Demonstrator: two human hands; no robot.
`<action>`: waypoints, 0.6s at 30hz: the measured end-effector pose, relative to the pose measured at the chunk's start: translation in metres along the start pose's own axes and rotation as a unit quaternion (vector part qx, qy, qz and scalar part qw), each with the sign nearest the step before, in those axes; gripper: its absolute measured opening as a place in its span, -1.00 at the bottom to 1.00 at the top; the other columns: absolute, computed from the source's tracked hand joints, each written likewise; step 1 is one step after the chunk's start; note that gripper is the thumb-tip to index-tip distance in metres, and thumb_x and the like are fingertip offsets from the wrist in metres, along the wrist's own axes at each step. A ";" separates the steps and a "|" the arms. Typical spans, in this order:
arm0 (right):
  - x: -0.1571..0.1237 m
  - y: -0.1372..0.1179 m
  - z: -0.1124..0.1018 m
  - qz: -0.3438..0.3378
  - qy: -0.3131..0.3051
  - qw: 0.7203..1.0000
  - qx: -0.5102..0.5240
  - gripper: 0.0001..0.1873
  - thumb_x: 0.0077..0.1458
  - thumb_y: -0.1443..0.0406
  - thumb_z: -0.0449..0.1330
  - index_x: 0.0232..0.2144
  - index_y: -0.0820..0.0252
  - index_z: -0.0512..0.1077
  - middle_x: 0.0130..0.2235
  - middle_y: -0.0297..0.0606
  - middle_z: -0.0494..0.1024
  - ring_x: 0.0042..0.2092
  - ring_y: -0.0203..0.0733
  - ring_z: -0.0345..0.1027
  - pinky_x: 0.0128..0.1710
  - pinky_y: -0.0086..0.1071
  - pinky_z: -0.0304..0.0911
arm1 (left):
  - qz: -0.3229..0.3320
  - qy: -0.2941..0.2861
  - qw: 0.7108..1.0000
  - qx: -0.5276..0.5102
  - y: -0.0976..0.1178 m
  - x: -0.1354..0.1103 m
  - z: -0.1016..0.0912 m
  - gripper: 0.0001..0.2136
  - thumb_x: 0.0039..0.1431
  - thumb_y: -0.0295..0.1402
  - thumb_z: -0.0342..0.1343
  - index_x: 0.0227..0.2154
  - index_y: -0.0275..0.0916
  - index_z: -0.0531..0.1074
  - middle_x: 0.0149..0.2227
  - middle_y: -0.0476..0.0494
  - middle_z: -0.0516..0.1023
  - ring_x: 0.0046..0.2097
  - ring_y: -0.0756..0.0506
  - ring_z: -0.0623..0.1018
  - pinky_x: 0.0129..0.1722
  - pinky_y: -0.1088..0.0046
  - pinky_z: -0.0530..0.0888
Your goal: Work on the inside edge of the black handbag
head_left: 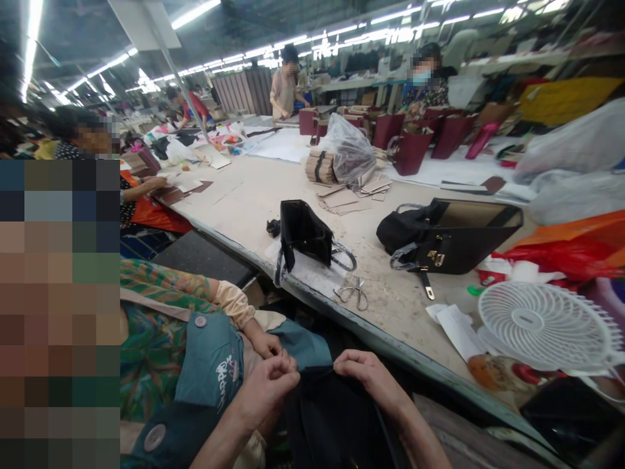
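Note:
My left hand [266, 389] and my right hand [368, 378] are low in front of me, below the table edge. Both are closed in a pinch on the top edge of a black bag piece [336, 417] in my lap. A co-worker's hand [263, 340] in a cream sleeve reaches in from the left and touches the same spot beside my left hand. On the table just above lie small scissors [354, 293] and a black handbag [305, 236] with wrapped handles.
A long worktable [244, 195] runs away from me. It carries a second black handbag [449, 241], cardboard stacks and a plastic bag [349, 153], maroon bags [415, 146] and a white fan [547, 326]. Other workers sit and stand along it.

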State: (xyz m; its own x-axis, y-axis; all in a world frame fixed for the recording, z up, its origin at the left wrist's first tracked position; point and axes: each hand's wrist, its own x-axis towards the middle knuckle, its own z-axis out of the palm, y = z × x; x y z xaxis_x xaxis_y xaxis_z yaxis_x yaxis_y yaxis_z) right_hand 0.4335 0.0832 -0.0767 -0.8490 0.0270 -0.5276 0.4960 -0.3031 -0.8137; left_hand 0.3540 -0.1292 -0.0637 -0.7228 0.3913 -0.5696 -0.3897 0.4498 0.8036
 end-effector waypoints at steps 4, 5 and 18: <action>-0.001 -0.004 0.001 0.005 0.007 1.000 -0.002 -0.85 -0.17 0.27 0.24 -0.56 0.28 0.48 -0.60 -0.41 0.36 -0.53 -0.38 0.08 -0.50 -0.45 -0.07 | 0.020 0.005 0.999 0.031 0.000 0.002 0.002 -0.79 -0.11 -0.21 0.16 -0.61 -0.24 0.33 -0.65 0.11 0.24 -0.59 0.08 0.21 -0.56 0.55 0.12; -0.001 -0.004 0.001 0.005 0.009 1.000 -0.003 -0.85 -0.17 0.26 0.24 -0.56 0.28 0.48 -0.60 -0.41 0.36 -0.52 -0.37 0.09 -0.50 -0.45 -0.07 | 0.023 0.006 0.999 0.036 0.000 0.001 0.002 -0.80 -0.10 -0.22 0.14 -0.60 -0.24 0.33 -0.65 0.11 0.24 -0.59 0.08 0.20 -0.56 0.55 0.11; 0.000 0.000 0.005 0.013 0.006 1.000 0.003 -0.88 -0.22 0.29 0.24 -0.59 0.27 0.51 -0.60 -0.40 0.39 -0.53 -0.37 0.11 -0.51 -0.45 -0.05 | 0.142 0.010 0.957 0.251 0.019 -0.023 0.002 -0.77 0.19 -0.28 -0.05 -0.44 -0.22 0.46 -0.41 -0.07 0.51 -0.31 -0.11 0.48 -0.31 0.47 0.30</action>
State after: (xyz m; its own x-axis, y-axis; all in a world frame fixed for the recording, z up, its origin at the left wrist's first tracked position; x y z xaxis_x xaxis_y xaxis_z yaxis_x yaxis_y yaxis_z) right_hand 0.4323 0.0785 -0.0757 -0.8332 0.0305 -0.5521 0.5174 -0.3091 -0.7980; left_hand 0.3641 -0.1283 -0.0359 -0.7715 0.5416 -0.3338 0.1437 0.6595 0.7379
